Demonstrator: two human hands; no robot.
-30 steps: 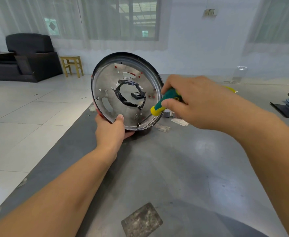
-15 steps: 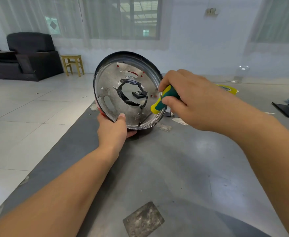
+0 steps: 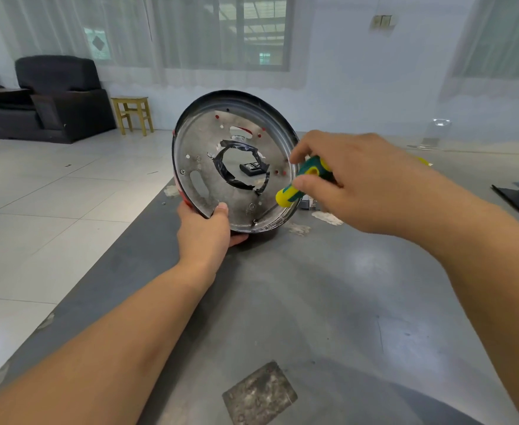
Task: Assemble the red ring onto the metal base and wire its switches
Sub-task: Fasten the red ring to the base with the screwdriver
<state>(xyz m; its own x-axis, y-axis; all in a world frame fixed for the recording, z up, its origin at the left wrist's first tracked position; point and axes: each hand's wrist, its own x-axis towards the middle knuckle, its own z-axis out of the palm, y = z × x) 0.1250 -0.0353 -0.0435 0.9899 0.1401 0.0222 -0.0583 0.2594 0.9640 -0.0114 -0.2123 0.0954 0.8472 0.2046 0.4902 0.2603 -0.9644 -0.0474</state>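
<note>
Metal base (image 3: 239,182) stands tilted, centre hole black-taped.

No legible text, label, brand, number or sign anywhere in view

Metal base (image 3: 239,167) dull, scuffed; screwdriver handle (image 3: 301,185) glossy plastic; table (image 3: 313,302) smooth.

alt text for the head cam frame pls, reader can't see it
The left hand holds a round metal base tilted up on edge on a grey table, while the right hand grips a green-and-yellow screwdriver with its shaft angled to the base's lower rim.
</note>
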